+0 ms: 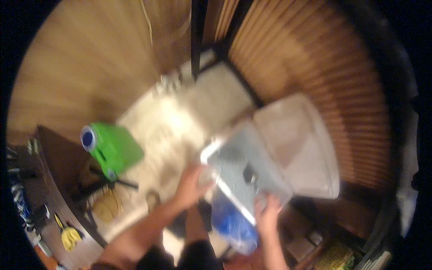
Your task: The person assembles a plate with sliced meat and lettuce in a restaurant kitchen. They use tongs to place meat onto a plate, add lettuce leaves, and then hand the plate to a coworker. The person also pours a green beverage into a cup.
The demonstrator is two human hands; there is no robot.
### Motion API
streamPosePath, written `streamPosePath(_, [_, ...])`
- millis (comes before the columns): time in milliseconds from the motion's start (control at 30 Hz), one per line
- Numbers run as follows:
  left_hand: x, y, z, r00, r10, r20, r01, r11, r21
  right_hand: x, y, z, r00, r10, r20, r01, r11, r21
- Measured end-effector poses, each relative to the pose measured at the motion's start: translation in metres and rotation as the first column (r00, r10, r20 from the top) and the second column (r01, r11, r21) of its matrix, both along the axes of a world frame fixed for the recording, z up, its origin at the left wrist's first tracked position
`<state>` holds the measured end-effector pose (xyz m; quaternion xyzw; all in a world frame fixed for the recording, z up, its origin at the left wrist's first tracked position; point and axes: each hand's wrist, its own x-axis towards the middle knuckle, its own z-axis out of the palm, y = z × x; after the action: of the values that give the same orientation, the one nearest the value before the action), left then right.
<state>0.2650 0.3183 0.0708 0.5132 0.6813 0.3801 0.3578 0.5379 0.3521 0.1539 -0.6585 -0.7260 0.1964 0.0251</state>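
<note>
Blur softens the whole head view. My left hand (194, 184) is at the near left rim of a grey rectangular bin with a white edge (233, 199), a small pale round object (206, 176) at its fingers. My right hand (268, 206) is at the bin's near right part, with something clear and small by its fingers. A dark object (250, 173) shows inside the bin. Just below the bin is a blue translucent plastic bag or container (233, 226). Whether either hand grips the bin is unclear.
A green jug with a dark blue cap (116, 150) is at the left, above a dark-legged stand. A whitish container or lid (300, 148) lies right of the bin. Yellow-handled tool (70, 238) rests on the wooden surface (81, 254), lower left. Slatted wood borders the right.
</note>
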Motion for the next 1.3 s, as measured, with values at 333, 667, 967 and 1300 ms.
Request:
streamPosePath(333, [-0.095,-0.151,0.170,0.964,0.082,-0.252,-0.104,0.992,-0.074,-0.023,0.075,0.032,0.993,-0.035,-0.110,0.060,0.971,0.231])
streamPosePath(667, [-0.057,-0.166,0.235,0.951,0.228,-0.208,-0.254,0.961,-0.107,0.098,0.229,-0.035,0.896,-0.361,0.259,0.367,0.930,0.028])
streamPosePath(967, [-0.058,-0.109,0.302,0.962,0.200,-0.188,-0.186,0.978,0.090,-0.004,0.017,0.110,0.992,-0.029,0.119,0.010,0.988,0.155])
streamPosePath(1300, [-0.107,-0.002,0.333,0.964,0.250,0.087,-0.263,0.941,0.214,-0.137,0.036,0.356,0.587,0.291,-0.756,-0.474,0.880,-0.030])
